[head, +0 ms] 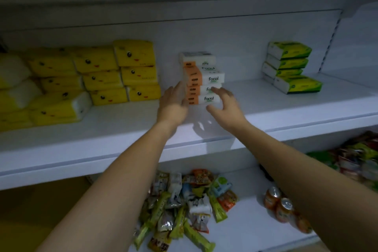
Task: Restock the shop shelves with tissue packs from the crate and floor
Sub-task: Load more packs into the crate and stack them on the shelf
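Yellow packs (122, 71) left, green packs (290, 67) right and an orange stack (202, 80) between them sit on the shelf (122, 129). Our left hand (173, 104) and right hand (225, 106), both open with fingers straight, steady the stack. We cannot see the crate.

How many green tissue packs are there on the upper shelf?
4 green tissue packs, all in one stack on the right of the upper shelf: bottom pack, second pack, third pack, top pack. Others may be hidden behind the stack.
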